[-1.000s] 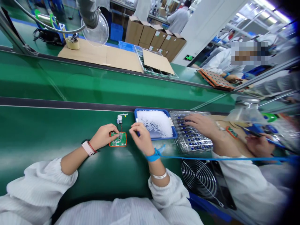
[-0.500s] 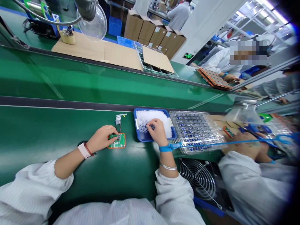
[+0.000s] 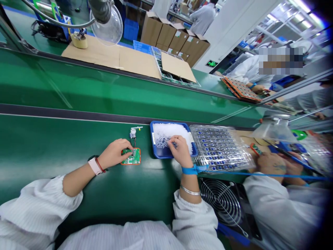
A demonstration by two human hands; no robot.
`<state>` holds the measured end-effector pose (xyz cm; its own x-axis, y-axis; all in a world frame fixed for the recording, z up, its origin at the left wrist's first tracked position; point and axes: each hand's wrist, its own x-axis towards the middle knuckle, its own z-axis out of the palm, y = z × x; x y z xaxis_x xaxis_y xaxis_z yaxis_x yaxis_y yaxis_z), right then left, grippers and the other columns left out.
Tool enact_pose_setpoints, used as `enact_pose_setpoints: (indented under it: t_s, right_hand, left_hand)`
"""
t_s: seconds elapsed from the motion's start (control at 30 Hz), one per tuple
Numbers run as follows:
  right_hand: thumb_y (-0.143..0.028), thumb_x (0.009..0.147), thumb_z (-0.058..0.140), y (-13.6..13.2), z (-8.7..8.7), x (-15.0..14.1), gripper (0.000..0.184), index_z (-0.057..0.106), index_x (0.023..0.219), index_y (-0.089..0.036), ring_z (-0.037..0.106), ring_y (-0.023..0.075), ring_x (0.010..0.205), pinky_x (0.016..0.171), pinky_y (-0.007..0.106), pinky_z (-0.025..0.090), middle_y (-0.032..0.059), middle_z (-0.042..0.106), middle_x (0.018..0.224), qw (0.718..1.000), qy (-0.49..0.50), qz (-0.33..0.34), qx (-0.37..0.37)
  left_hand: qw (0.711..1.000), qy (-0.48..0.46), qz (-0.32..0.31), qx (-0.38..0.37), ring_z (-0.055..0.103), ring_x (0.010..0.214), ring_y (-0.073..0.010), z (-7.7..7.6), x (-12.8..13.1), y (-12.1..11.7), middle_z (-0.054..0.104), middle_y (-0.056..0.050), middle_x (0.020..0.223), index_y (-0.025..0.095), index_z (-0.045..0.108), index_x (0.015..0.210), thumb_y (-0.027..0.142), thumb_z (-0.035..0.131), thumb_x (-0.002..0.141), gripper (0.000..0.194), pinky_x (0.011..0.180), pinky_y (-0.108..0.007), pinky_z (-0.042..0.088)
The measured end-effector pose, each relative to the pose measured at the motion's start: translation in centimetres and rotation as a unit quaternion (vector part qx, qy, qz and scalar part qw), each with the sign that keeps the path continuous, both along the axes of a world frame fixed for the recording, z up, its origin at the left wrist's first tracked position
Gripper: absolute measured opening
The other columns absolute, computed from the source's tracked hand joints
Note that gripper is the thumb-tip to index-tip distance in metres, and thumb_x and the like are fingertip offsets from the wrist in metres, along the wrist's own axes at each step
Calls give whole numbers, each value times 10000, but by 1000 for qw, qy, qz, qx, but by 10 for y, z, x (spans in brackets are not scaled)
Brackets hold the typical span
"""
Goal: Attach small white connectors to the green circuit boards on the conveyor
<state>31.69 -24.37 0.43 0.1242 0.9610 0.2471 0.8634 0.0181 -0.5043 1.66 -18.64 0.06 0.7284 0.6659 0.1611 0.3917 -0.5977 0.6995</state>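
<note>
A green circuit board (image 3: 135,158) with an orange edge lies on the green bench. My left hand (image 3: 114,152) rests over its left part, thumb and fingers closed at the board. Thin wires run from its top to a small white part (image 3: 133,134) behind it. To the right is a blue tray (image 3: 162,153) filled with tiny white translucent pieces (image 3: 170,129). My right hand (image 3: 181,151) is over the tray's right side, fingertips pinched together among the pieces; what they hold is too small to make out. A blue wrist strap (image 3: 189,170) circles my right wrist.
Clear plastic trays of small blue-marked parts (image 3: 221,147) lie right of the blue tray. A black fan with a wire guard (image 3: 221,201) stands nearer me. A co-worker's hands (image 3: 273,166) work at the right. A raised green ledge (image 3: 104,90) runs behind.
The whole view has shifted slightly. My right hand's fingers have drawn closer together over the pieces in the tray. My left hand stays at the circuit board.
</note>
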Motion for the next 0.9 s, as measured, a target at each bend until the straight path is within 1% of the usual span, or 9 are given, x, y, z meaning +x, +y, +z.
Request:
enact_pose_setpoints:
  t_s: [0.17,0.3,0.53,0.9]
  right_hand:
    - [-245,804,513,-17,2,12,119,587,730,-189,514,233,942,877,414,375,83,579,926,999,0,12,-40]
    - [-233,800,516,-20,0,16,108,584,728,-188,508,236,945,876,420,370,78,581,918,997,-6,26,-67]
    - [-206,783,530,-18,-4,19,87,598,732,-187,518,238,892,839,422,384,79,588,870,999,-21,8,-47]
    - [-207,798,515,-22,-3,24,101,595,739,-192,529,236,866,825,418,377,74,606,854,998,-40,5,-39]
  left_hand:
    - [1000,8,-1,6,571,864,-184,-3,-1,1,646,-33,932,195,599,873,258,535,842,95,781,-325,425]
    - [1000,10,-4,6,565,875,-184,-4,-2,1,641,-30,937,199,601,872,278,528,851,109,782,-325,422]
    - [1000,13,-6,7,564,883,-183,-4,-2,1,641,-35,951,201,601,882,291,522,856,123,789,-327,420]
    - [1000,10,-5,13,563,869,-180,-4,-2,1,642,-33,943,195,600,876,271,532,847,106,773,-318,420]
